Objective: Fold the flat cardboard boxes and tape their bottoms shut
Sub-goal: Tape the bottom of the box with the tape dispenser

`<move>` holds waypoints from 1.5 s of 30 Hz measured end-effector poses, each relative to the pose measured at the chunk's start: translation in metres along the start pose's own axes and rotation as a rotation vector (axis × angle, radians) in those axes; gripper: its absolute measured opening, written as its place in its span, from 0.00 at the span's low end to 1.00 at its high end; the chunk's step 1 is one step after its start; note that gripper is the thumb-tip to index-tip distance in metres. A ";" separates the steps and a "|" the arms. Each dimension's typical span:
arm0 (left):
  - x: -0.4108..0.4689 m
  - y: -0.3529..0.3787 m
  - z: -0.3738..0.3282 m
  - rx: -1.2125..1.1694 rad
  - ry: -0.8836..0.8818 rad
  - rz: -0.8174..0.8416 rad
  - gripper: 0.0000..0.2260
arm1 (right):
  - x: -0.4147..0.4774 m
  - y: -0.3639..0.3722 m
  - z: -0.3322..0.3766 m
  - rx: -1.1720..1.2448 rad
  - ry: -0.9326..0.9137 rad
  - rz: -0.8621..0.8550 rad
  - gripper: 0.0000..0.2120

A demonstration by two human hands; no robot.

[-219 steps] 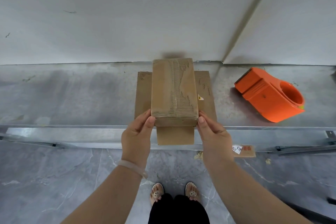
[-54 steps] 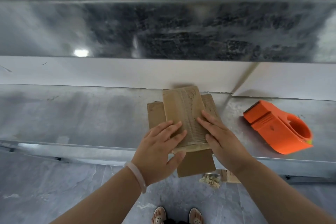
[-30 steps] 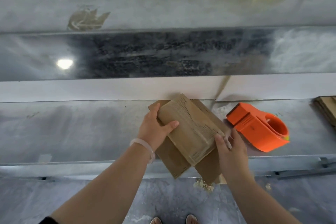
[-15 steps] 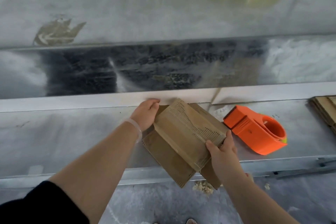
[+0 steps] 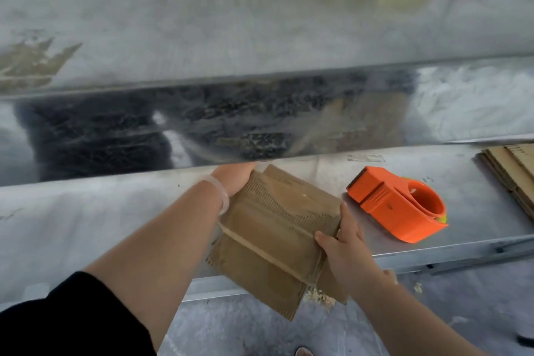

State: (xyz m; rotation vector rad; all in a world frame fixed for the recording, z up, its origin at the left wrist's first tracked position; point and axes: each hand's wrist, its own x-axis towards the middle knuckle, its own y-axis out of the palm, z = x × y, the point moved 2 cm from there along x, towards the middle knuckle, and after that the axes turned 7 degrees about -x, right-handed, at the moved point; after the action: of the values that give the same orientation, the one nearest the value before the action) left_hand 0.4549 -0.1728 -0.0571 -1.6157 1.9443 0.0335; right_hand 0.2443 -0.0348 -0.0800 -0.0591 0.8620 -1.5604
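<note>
Visibly scuffed brown cardboard box point(image 5: 274, 228)

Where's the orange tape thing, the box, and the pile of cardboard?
tape dispenser point(image 5: 383, 204), head view, orange body.
box point(image 5: 277, 214), head view, top panel.
cardboard stack point(image 5: 514, 169), head view, top sheet.

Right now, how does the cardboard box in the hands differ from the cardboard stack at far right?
The cardboard box is gripped by the left hand and right hand; the cardboard stack lies untouched. The cardboard box is one piece, overhanging the front edge of the table; the cardboard stack is several flat sheets lying on it. Both are brown corrugated board.
</note>
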 end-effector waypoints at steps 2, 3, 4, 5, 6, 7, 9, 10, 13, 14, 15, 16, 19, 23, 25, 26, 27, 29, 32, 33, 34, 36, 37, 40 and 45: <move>-0.002 0.004 -0.013 0.031 0.021 0.032 0.14 | 0.000 0.001 0.002 -0.012 -0.014 0.008 0.39; -0.004 0.005 -0.014 0.092 0.045 0.045 0.18 | 0.000 0.001 0.002 -0.008 -0.019 0.011 0.39; -0.007 0.004 -0.011 0.138 0.071 0.034 0.20 | 0.000 0.000 0.003 -0.001 -0.034 0.015 0.39; -0.014 0.004 -0.007 0.145 0.100 0.020 0.21 | -0.001 -0.002 0.004 0.004 -0.052 0.023 0.39; -0.023 0.004 -0.001 0.118 0.127 0.011 0.21 | -0.001 -0.004 0.005 -0.001 -0.070 0.037 0.39; -0.034 0.004 0.008 0.079 0.153 -0.002 0.22 | 0.000 -0.005 0.005 -0.013 -0.085 0.056 0.39; -0.057 0.006 0.031 0.004 0.173 -0.045 0.22 | 0.001 -0.007 0.009 -0.041 -0.113 0.080 0.37; -0.068 0.007 0.045 -0.047 0.156 -0.072 0.22 | 0.001 -0.007 0.010 -0.063 -0.136 0.067 0.35; -0.099 0.013 0.083 -0.071 0.171 -0.157 0.24 | -0.004 -0.001 0.020 -0.299 -0.330 -0.039 0.27; -0.106 0.015 0.088 -0.066 0.207 -0.180 0.23 | -0.008 0.003 0.025 -0.408 -0.417 -0.060 0.25; -0.111 0.017 0.089 -0.060 0.225 -0.199 0.21 | -0.011 0.008 0.027 -0.494 -0.478 -0.059 0.25; -0.113 0.017 0.088 -0.039 0.232 -0.205 0.20 | -0.013 0.011 0.029 -0.562 -0.510 -0.046 0.25; -0.104 0.010 0.083 0.085 0.218 -0.201 0.18 | -0.011 0.019 0.031 -0.801 -0.507 -0.059 0.34; -0.118 0.011 0.078 0.545 0.433 -0.385 0.19 | -0.017 0.026 0.036 -0.889 -0.596 -0.194 0.31; -0.136 0.026 0.080 0.652 0.535 -0.360 0.22 | -0.023 0.029 0.033 -0.854 -0.757 -0.175 0.25; -0.143 0.034 0.084 0.715 0.553 -0.326 0.23 | -0.026 0.029 0.031 -0.855 -0.833 -0.154 0.24; -0.147 0.040 0.089 0.766 0.553 -0.297 0.24 | -0.026 0.029 0.029 -0.877 -0.879 -0.125 0.24; -0.146 0.042 0.094 0.793 0.530 -0.262 0.27 | -0.023 0.030 0.026 -0.964 -0.867 -0.078 0.28; -0.140 0.038 0.092 0.598 0.438 -0.285 0.30 | -0.017 0.029 0.031 -0.869 -0.667 -0.074 0.40; -0.141 0.037 0.091 0.467 0.371 -0.298 0.31 | -0.016 0.029 0.031 -0.799 -0.591 -0.055 0.41; -0.142 0.037 0.093 0.326 0.301 -0.311 0.32 | -0.015 0.028 0.031 -0.742 -0.542 -0.037 0.40; -0.144 0.038 0.098 0.077 0.191 -0.314 0.33 | -0.016 0.025 0.032 -0.628 -0.462 0.007 0.38; -0.143 0.038 0.100 -0.017 0.169 -0.309 0.34 | -0.016 0.023 0.031 -0.561 -0.433 0.028 0.38; -0.139 0.037 0.099 -0.171 0.093 -0.314 0.35 | -0.010 0.015 0.030 -0.361 -0.329 0.076 0.39; -0.135 0.032 0.091 -0.275 0.048 -0.260 0.29 | -0.001 0.011 0.031 -0.190 -0.217 0.165 0.35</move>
State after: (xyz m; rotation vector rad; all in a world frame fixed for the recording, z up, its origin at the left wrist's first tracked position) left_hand 0.4752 -0.0097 -0.0805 -2.0567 1.8100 0.1647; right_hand 0.2690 -0.0476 -0.0632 -0.2822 0.8190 -1.2892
